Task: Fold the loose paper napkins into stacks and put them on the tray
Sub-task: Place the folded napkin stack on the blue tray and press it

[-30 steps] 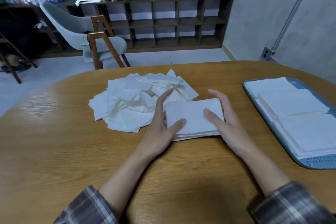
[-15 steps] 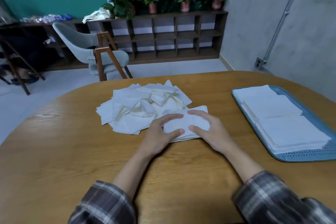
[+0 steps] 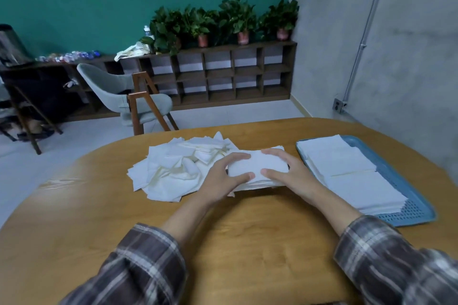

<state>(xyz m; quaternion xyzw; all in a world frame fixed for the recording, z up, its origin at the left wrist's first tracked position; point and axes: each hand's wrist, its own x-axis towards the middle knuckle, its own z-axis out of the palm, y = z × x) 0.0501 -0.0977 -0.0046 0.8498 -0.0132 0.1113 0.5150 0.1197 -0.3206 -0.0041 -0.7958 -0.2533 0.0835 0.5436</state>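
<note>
On the table (image 3: 247, 242), the left hand (image 3: 221, 179) and right hand (image 3: 291, 177) grip opposite ends of a folded napkin stack (image 3: 257, 168), fingers curled over it. Loose napkins (image 3: 173, 168) heap just left of the left hand; right of the right hand, a blue tray (image 3: 418, 215) holds flat stacks (image 3: 347, 163)

The hands (image 3: 219, 181) (image 3: 293, 177) hide both ends of the napkin stack (image 3: 257, 168)

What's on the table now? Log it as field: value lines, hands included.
left grip: holds folded stack at its left end
right grip: holds the same stack at its right end
folded stack: at the table, lifted or resting unclear
loose napkins: heap left of the stack
tray: blue, right of the hands, bearing finished stacks
</note>
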